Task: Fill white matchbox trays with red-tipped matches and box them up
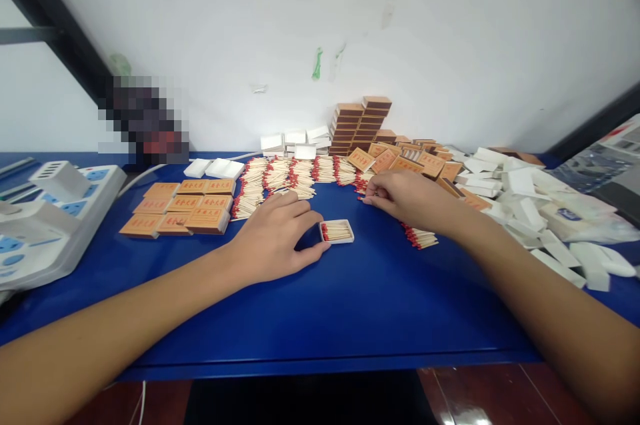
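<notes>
A small white matchbox tray filled with red-tipped matches lies on the blue table. The thumb and index finger of my left hand grip its left end, and the other fingers curl over the table. To the right, my right hand is closed in a pinch at the end of the row of loose matches. A red match head shows at its fingertips; the rest of that match is hidden. Below my right hand is another small heap of matches, partly covered by the wrist.
Orange matchboxes lie in rows at left, with a power strip beyond. A tall stack of matchboxes stands by the wall. Loose orange matchboxes and a heap of white trays spread across the right. White trays sit behind the matches.
</notes>
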Action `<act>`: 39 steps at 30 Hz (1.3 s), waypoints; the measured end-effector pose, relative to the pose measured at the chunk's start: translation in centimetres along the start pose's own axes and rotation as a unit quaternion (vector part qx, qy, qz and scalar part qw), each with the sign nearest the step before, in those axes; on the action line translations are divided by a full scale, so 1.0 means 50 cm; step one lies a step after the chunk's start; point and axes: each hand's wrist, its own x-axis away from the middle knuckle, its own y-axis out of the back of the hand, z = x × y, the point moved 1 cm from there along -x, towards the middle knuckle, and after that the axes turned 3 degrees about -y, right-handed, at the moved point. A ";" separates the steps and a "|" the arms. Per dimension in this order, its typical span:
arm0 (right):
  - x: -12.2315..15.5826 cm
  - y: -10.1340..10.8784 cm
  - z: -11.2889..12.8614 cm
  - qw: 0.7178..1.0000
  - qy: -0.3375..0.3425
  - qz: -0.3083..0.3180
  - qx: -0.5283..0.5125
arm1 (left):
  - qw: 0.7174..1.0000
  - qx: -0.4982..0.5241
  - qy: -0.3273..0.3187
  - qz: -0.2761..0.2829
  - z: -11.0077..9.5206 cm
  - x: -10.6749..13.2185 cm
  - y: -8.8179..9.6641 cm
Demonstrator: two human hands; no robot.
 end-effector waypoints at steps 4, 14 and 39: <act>0.004 0.010 0.016 0.999 0.017 -0.003 -0.033 | 1.000 0.000 0.002 0.001 -0.001 -0.001 0.002; 0.056 0.007 0.115 0.974 0.149 -0.002 -0.171 | 1.000 -0.002 0.008 0.010 -0.003 -0.001 0.002; -0.008 0.015 -0.008 0.999 0.036 -0.017 -0.030 | 1.000 -0.001 0.001 0.004 0.000 0.002 0.000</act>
